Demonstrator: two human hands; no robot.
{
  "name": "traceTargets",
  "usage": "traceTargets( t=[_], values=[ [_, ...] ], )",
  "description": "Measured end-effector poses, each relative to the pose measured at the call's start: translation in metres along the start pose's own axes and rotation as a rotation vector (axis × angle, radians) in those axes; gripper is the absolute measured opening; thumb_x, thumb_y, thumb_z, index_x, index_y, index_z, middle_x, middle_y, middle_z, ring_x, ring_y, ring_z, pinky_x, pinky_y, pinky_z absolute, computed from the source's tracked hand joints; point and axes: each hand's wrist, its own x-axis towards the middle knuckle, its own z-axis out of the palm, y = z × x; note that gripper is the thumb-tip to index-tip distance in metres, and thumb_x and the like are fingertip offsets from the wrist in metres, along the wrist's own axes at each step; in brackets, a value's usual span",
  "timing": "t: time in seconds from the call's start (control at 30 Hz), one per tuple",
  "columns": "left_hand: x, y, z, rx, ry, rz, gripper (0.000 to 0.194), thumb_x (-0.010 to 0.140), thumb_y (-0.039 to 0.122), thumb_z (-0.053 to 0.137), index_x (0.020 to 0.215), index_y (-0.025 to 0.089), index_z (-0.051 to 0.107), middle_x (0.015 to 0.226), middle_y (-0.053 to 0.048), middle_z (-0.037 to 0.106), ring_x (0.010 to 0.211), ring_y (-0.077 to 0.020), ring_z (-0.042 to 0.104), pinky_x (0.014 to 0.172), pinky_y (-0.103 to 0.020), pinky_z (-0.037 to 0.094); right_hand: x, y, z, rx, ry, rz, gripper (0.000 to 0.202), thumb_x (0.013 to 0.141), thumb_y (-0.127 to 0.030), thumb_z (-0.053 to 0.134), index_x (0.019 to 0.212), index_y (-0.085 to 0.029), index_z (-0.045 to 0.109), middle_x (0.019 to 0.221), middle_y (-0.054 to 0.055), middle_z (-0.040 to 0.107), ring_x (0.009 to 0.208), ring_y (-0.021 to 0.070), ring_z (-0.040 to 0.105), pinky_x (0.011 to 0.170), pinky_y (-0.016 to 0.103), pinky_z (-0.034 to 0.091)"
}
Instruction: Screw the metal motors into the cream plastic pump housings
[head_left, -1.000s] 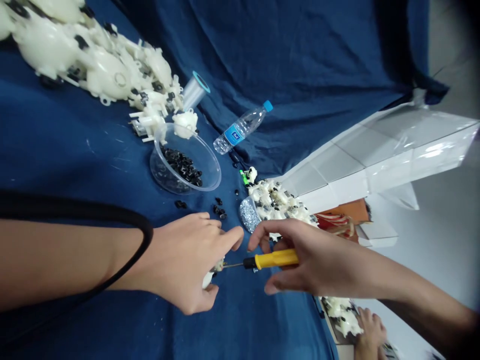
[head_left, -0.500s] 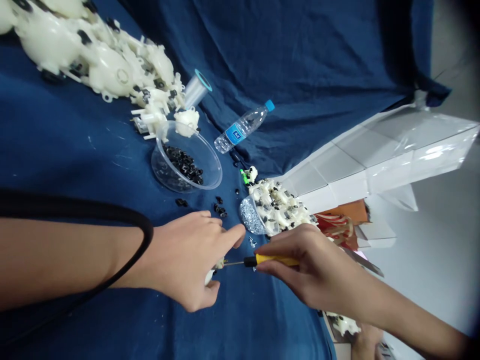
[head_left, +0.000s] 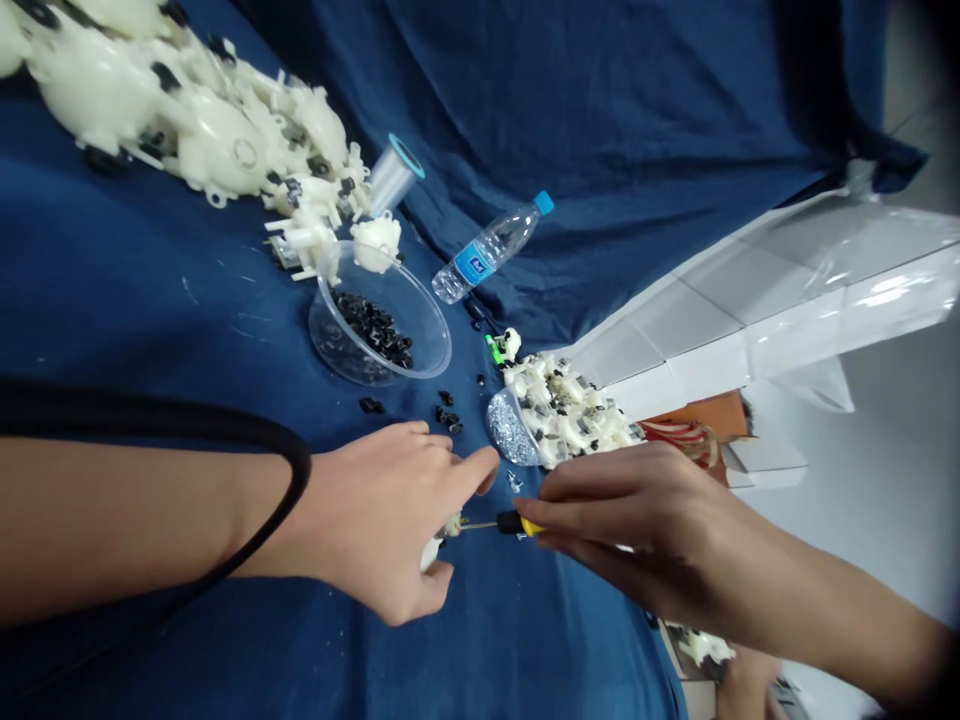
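Observation:
My left hand (head_left: pixel 390 520) is closed round a small white plastic part (head_left: pixel 430 552), most of it hidden beneath the palm and fingers. From the right, my right hand (head_left: pixel 637 520) grips a screwdriver (head_left: pixel 517 524) with a yellow and black handle. Its thin metal shaft points left, and the tip meets the part at my left fingers. Just above the screwdriver lie a few small silver screws (head_left: pixel 514 481) on the blue cloth. Several small black pieces (head_left: pixel 448 418) lie above my left hand.
A clear bowl of black pieces (head_left: pixel 381 330) stands beyond my left hand. A bowl of screws (head_left: pixel 511 430) leans by piled white parts (head_left: pixel 570 405). Farther off are a water bottle (head_left: pixel 491 250), a wire spool (head_left: pixel 396 175) and larger white housings (head_left: pixel 217 140). Another person's hand (head_left: pixel 746 680) shows lower right.
My right hand has turned about the screwdriver handle, covering more of the yellow. The whole view has shifted slightly; my left hand keeps its hold on the white part.

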Motion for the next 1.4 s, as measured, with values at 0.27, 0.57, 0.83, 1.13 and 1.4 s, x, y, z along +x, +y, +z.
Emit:
traceTargets(
  t=[0.27,0.57,0.83,1.13,1.4],
  values=[
    [0.000,0.001,-0.001,-0.019,-0.020,0.005,0.048,0.069,0.027,0.065,0.114,0.013,0.056,0.082,-0.006,0.067,0.077,-0.0290,0.067,0.075,-0.043,0.052,0.014,0.007,0.009,0.311,0.040,0.389,0.023,0.097,-0.033,0.064,0.088,-0.018,0.079,0.072,0.004,0.068,0.062,0.0144,0.056,0.055,0.027,0.040],
    [0.001,0.001,0.000,-0.004,-0.018,0.008,0.046,0.070,0.027,0.065,0.112,0.013,0.055,0.082,-0.005,0.066,0.077,-0.0286,0.067,0.075,-0.043,0.051,0.019,0.005,0.009,0.417,0.024,0.669,0.032,0.078,-0.043,0.082,0.097,-0.022,0.067,0.076,-0.002,0.064,0.059,0.0115,0.055,0.050,0.021,0.042],
    [-0.001,0.000,0.004,0.046,0.024,0.024,0.045,0.070,0.030,0.065,0.111,0.014,0.055,0.081,-0.005,0.067,0.075,-0.0276,0.067,0.073,-0.042,0.053,0.023,-0.005,0.002,0.086,0.126,0.294,0.015,0.082,-0.018,0.075,0.073,-0.021,0.063,0.073,-0.004,0.066,0.066,0.0104,0.057,0.061,0.025,0.041],
    [0.000,-0.001,0.003,0.068,0.023,0.026,0.047,0.069,0.030,0.065,0.112,0.014,0.054,0.077,-0.004,0.066,0.072,-0.0267,0.067,0.069,-0.040,0.052,0.030,-0.003,0.004,0.243,0.115,0.503,0.015,0.084,-0.030,0.074,0.071,-0.022,0.074,0.067,-0.001,0.071,0.059,0.0139,0.063,0.052,0.025,0.044],
    [0.000,-0.001,0.007,0.095,0.062,0.057,0.041,0.069,0.030,0.063,0.106,0.015,0.054,0.075,-0.004,0.066,0.072,-0.0269,0.065,0.068,-0.041,0.050,0.035,-0.005,0.000,0.467,-0.026,0.889,0.023,0.079,-0.043,0.075,0.076,-0.021,0.072,0.066,0.000,0.065,0.041,0.0104,0.055,0.037,0.021,0.038]
  ],
)
